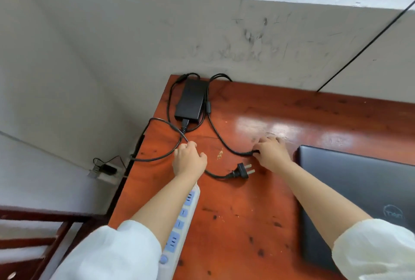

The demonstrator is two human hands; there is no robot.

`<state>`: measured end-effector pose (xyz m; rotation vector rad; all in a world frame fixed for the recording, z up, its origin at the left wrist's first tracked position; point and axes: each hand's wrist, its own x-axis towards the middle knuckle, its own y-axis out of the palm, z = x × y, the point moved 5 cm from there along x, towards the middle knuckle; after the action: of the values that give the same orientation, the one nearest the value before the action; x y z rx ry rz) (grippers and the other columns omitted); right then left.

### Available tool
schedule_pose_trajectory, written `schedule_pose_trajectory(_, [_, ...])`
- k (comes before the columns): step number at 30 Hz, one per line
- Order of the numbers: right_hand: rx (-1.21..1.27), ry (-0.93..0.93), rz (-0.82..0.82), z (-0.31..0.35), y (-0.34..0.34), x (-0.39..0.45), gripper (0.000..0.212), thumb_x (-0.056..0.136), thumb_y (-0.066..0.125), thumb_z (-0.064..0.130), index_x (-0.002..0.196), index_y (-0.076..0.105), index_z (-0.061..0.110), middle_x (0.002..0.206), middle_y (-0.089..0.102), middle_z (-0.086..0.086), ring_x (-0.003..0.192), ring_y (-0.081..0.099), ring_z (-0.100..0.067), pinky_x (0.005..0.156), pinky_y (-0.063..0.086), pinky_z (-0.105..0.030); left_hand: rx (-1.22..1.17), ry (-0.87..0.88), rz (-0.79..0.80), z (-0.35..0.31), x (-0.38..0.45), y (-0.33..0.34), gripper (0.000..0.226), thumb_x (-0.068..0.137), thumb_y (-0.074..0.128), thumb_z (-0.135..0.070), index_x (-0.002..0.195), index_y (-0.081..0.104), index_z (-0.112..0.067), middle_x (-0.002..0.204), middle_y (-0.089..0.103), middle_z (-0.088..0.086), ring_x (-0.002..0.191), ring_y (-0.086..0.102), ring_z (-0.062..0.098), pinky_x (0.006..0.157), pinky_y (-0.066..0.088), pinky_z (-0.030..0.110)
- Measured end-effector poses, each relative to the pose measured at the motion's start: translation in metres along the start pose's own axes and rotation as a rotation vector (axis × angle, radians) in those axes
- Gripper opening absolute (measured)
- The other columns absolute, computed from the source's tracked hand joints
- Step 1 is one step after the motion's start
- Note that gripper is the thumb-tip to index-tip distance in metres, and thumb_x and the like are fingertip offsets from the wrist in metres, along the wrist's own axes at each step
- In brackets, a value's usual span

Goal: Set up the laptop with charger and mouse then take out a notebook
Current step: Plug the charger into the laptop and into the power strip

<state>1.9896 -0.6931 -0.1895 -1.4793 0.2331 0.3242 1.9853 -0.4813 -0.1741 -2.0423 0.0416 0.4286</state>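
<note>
A black charger brick (pixel 190 99) lies at the far left corner of the red-brown wooden desk (pixel 247 223), its cables looping around it. My left hand (pixel 189 160) is closed around the mains cable (pixel 157 158) near the desk's left edge. That cable's three-pin plug (pixel 241 171) rests loose on the desk between my hands. My right hand (pixel 270 152) pinches the end of the thinner laptop-side cable (pixel 221 139). A dark closed laptop (pixel 359 189) lies at the right, just beside my right hand. No mouse or notebook is visible.
A white power strip (pixel 179 230) with blue sockets lies along the desk's left front, partly under my left forearm. A grey wall backs the desk. On the floor to the left sits another white socket block (pixel 105 173) with a black plug in it. Dark wooden furniture (pixel 33 234) stands at the lower left.
</note>
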Motion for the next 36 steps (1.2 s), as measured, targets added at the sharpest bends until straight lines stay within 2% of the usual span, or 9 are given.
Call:
schedule_pose_trajectory(3, [0.078,0.032,0.023,-0.007,-0.006,-0.004,0.026,0.091,0.051,0.022,0.114,0.061,0.012,0.118,0.058,-0.009,0.117,0.044,-0.029,0.105,0.030,-0.043,0.053,0.198,0.042,-0.014,0.024,0.004,0.041,0.090,0.047,-0.015,0.131,0.045,-0.010,0.139,0.045,0.010,0.130,0.035,0.027,0.107,0.032,0.036])
schedule_pose_trajectory(8, [0.423,0.140,0.108,-0.032,-0.016,-0.036,0.017,0.089,0.057,0.019,0.073,0.060,0.020,0.079,0.055,0.001,0.083,0.053,-0.026,0.065,0.042,-0.029,0.372,0.767,0.240,-0.068,0.028,0.042,0.049,0.093,0.044,-0.019,0.141,0.031,-0.019,0.153,0.025,-0.001,0.144,0.008,0.020,0.118,0.007,0.042])
schedule_pose_trajectory(10, [0.571,0.217,0.118,-0.046,-0.015,-0.054,0.010,0.089,0.058,0.020,0.082,0.064,0.015,0.080,0.055,0.003,0.081,0.054,-0.020,0.065,0.041,-0.023,0.468,0.897,0.316,-0.085,0.024,0.054,0.045,0.096,0.041,-0.025,0.140,0.033,-0.021,0.152,0.028,-0.002,0.144,0.007,0.019,0.118,0.004,0.044])
schedule_pose_trajectory(13, [0.724,0.330,0.126,-0.065,-0.009,-0.078,0.020,0.088,0.060,0.019,0.104,0.065,0.008,0.092,0.058,0.003,0.085,0.055,-0.012,0.076,0.041,-0.023,0.503,1.060,0.454,-0.108,0.011,0.066,0.039,0.095,0.043,-0.032,0.131,0.046,-0.016,0.140,0.047,0.003,0.138,0.028,0.019,0.117,0.011,0.040])
schedule_pose_trajectory(15, [0.785,0.381,0.063,-0.075,-0.003,-0.089,0.018,0.087,0.061,0.017,0.103,0.066,0.009,0.095,0.061,0.001,0.091,0.058,-0.015,0.080,0.043,-0.024,0.548,1.147,0.567,-0.122,-0.004,0.072,0.034,0.094,0.046,-0.033,0.119,0.054,-0.012,0.123,0.058,0.007,0.120,0.047,0.025,0.106,0.033,0.038])
schedule_pose_trajectory(18, [0.695,0.458,-0.175,-0.095,0.003,-0.101,0.022,0.088,0.059,0.013,0.108,0.063,0.005,0.110,0.065,-0.010,0.106,0.057,-0.024,0.092,0.042,-0.030,0.508,1.164,0.576,-0.137,-0.014,0.077,0.025,0.094,0.046,-0.026,0.095,0.058,-0.004,0.101,0.061,0.013,0.099,0.053,0.030,0.076,0.043,0.037])
schedule_pose_trajectory(21, [0.536,0.576,-0.346,-0.120,0.013,-0.116,0.033,0.089,0.055,0.012,0.121,0.054,0.002,0.128,0.055,-0.016,0.122,0.044,-0.030,0.103,0.034,-0.038,0.460,1.113,0.534,-0.146,-0.018,0.086,0.027,0.097,0.040,-0.025,0.091,0.055,-0.003,0.099,0.060,0.015,0.095,0.053,0.031,0.068,0.037,0.034])
schedule_pose_trajectory(27, [0.236,0.599,-0.170,-0.125,0.053,-0.113,0.052,0.097,0.033,0.034,0.143,0.020,0.015,0.156,0.012,-0.004,0.144,0.005,-0.022,0.117,0.006,-0.046,0.560,1.021,0.387,-0.163,-0.017,0.108,0.030,0.099,0.032,-0.029,0.115,0.044,-0.008,0.107,0.064,0.015,0.096,0.060,0.036,0.066,0.041,0.039])
schedule_pose_trajectory(36, [0.208,0.586,-0.221,-0.124,0.057,-0.114,0.053,0.095,0.036,0.034,0.142,0.025,0.012,0.155,0.019,-0.008,0.143,0.011,-0.025,0.116,0.008,-0.049,0.383,0.892,0.457,-0.167,-0.005,0.120,0.017,0.094,0.046,-0.019,0.101,0.050,-0.004,0.107,0.058,0.016,0.099,0.055,0.034,0.078,0.044,0.040])
